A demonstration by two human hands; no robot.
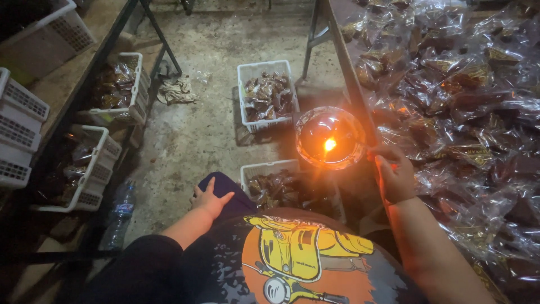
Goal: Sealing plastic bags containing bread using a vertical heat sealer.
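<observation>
My left hand rests flat on my knee, fingers spread, holding nothing. My right hand lies at the near edge of the table, fingers curled at the rim of a clear glass bowl that glows orange around a small flame. Whether the fingers grip the bowl's rim I cannot tell. Just right of this hand, a heap of clear plastic packets of dark snacks covers the tabletop.
A white basket of packets stands on the concrete floor ahead; another is by my knee. More white baskets sit on a rack at left. A plastic bottle and a rag lie on the floor.
</observation>
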